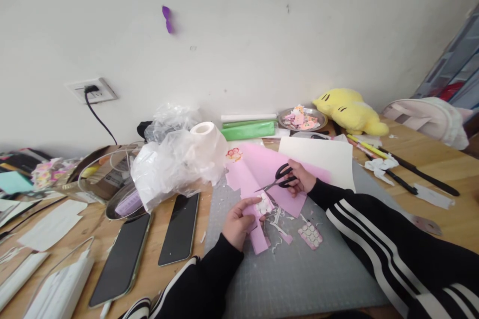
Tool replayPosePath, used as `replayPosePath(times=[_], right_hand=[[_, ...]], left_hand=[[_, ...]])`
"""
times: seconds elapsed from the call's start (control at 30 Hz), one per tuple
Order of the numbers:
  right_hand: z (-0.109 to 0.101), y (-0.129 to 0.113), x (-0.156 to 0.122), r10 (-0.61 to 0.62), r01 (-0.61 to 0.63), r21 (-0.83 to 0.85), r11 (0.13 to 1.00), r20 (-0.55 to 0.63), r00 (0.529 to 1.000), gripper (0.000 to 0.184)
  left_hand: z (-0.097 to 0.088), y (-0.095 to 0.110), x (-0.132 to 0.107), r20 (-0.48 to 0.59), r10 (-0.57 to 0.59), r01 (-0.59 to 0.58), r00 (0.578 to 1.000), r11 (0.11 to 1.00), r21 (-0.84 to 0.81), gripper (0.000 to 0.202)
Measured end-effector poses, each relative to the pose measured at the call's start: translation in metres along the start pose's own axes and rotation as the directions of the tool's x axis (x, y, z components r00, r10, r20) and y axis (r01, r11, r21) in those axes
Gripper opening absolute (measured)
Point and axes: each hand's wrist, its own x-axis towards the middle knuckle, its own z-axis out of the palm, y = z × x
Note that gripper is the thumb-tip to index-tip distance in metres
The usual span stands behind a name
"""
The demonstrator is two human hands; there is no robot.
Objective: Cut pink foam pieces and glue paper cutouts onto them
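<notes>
My right hand [299, 179] is closed round the black handles of a pair of scissors [283, 176], whose blades point left. My left hand [239, 218] pinches a small pink paper cutout [264, 204] with a white, rounded pattern on it. The blade tips are just above this cutout; whether they touch it I cannot tell. A pink paper strip [259, 240] lies below my left fingers. Thin white and pink paper scraps [279, 222] are strewn to the right of it. Another pink piece with white dots [310, 235] lies on the grey cutting mat [269, 284].
Pink sheets [249, 172] and a white sheet [318, 157] lie behind my hands. Two phones [179, 229], a plastic bag [160, 169] and a paper roll [205, 144] are to the left. A metal plate of cutouts [322, 120], a yellow plush toy [348, 109] and a black knife [422, 172] are to the right.
</notes>
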Motion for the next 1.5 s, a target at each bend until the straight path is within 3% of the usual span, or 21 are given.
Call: replayPosePath(times=[0.4,0.77,1.5], right_hand=[[0.0053,0.0009,-0.0067,-0.037,0.036,-0.029,0.999,-0.038,0.999,0.037],[-0.0001,0.0031,-0.0027,-0.040,0.039,0.019,0.999,0.042,0.998,0.035],[-0.0034,0.0050,-0.0025,-0.043,0.036,0.089,0.995,0.080,0.996,0.031]], left_hand=[[0.0008,0.0007,-0.0005,0.012,0.001,-0.001,1.000,1.000,-0.002,0.040],[0.0001,-0.0002,0.0003,0.010,0.002,-0.002,1.000,1.000,-0.007,0.043],[0.0020,0.0027,-0.0017,-0.012,-0.005,0.005,1.000,1.000,0.017,0.041]])
